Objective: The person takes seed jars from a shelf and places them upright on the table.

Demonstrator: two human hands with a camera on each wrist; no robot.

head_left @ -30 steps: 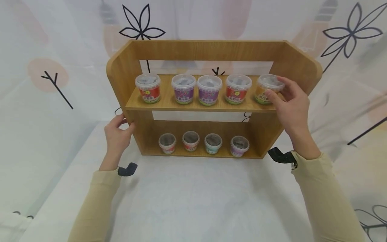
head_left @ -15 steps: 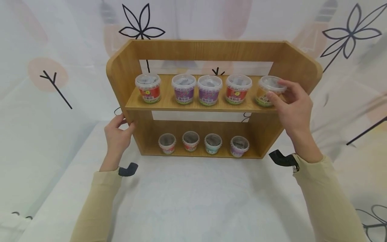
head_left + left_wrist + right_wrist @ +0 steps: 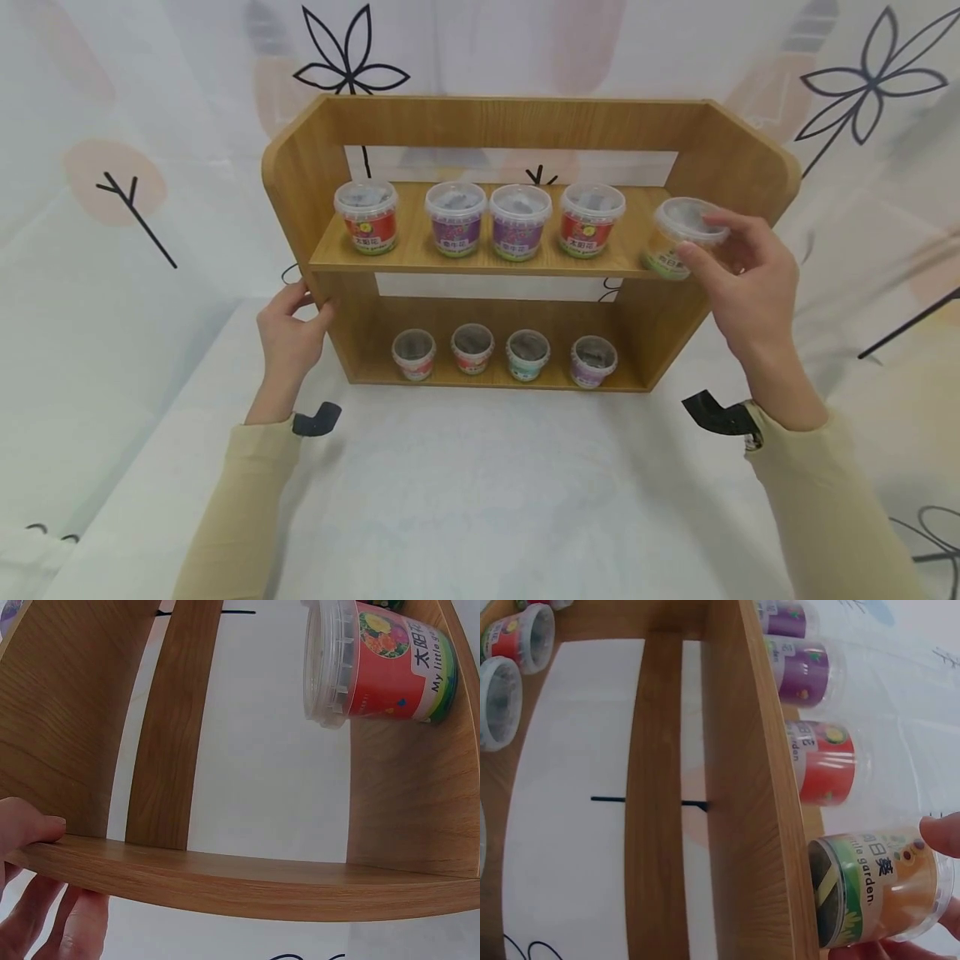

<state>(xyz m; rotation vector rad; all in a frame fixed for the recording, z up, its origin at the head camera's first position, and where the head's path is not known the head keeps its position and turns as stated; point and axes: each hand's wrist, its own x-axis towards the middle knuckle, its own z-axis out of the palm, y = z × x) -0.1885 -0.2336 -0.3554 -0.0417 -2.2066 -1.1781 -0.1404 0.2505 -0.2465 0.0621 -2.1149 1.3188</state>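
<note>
My right hand point(image 3: 757, 292) pinches a clear lidded plastic cup point(image 3: 671, 250) with an orange and green label at the right end of the upper shelf. In the right wrist view this cup point(image 3: 889, 889) tips at the shelf's front edge, its dark base showing; whether it touches the board I cannot tell. My left hand point(image 3: 292, 342) grips the left side panel of the wooden two-tier shelf point(image 3: 510, 123), thumb point(image 3: 34, 825) on the inner side and fingers outside. To the left of the held cup stand a red-labelled cup point(image 3: 591, 221) and two purple-labelled cups point(image 3: 519, 223).
Another red-labelled cup point(image 3: 367, 218) stands at the upper shelf's left end. Several smaller cups point(image 3: 527, 357) line the lower shelf. The shelf unit stands on a white-covered table point(image 3: 480, 500), before a printed cloth backdrop point(image 3: 187, 83).
My right hand has drawn the orange-labelled cup forward and to the right, from standing on the upper board to its front edge. The left hand has stayed on the side panel.
</note>
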